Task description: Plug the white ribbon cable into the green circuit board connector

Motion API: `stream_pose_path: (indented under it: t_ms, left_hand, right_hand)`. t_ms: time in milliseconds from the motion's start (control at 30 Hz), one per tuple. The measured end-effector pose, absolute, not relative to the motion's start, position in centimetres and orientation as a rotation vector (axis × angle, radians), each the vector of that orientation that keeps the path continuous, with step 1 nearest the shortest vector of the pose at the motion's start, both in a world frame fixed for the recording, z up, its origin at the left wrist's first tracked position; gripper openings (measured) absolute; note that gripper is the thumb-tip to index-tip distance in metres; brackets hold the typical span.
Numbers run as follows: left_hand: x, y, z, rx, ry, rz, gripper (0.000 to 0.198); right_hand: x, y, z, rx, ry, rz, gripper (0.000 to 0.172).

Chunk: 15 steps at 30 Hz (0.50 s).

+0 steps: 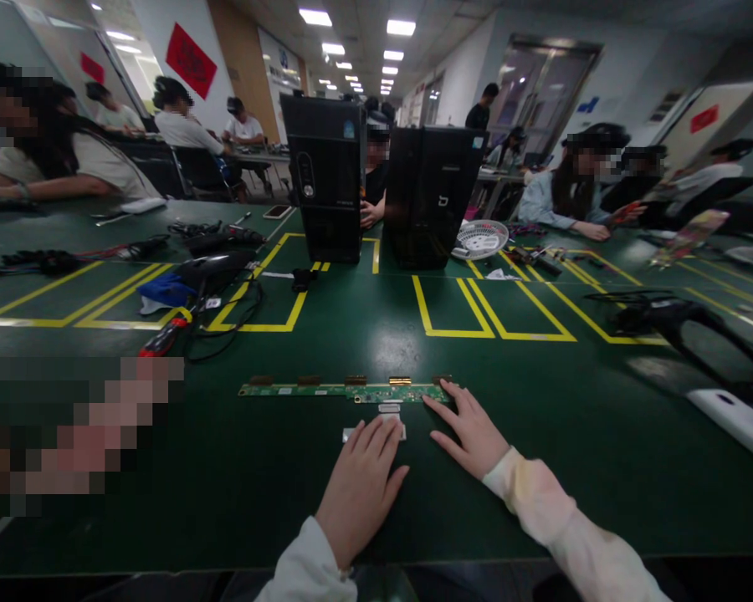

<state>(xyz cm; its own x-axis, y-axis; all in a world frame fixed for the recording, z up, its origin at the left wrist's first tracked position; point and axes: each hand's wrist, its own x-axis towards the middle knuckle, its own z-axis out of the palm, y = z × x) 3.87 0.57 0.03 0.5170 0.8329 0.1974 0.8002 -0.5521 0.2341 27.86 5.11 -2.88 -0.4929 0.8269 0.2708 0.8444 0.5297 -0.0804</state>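
In the head view, the board (326, 390), a long, narrow green strip, lies on the table (238, 502) in front of both hands. The left hand (365, 477) is palm down, fingers extended and close together, over what looks like a flat cable (389, 409) just below the board; whether it pinches anything underneath cannot be told. The right hand (473, 431) is loosely open, fingers apart, fingertips at the board's right end without gripping it. Farther back stand two black towers (330, 192).

The board looks light and thin, fairly stiff across but likely to bend along its length. The coppery tabs (400, 381) on its far edge are probably its most fragile part, so the bare long edges or ends seem the best hold. The cable is probably soft, best held by its connector.
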Motion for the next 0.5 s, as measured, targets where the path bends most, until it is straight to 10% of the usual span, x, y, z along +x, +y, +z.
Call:
stream_pose_path:
  t_ms: [500]
  left_hand:
    - [3.75,0.70,-0.71,2.669,1.403,0.455,0.047]
  right_hand:
    - [27.49,4.57,-2.93,-1.423,-2.484,-0.065,0.050]
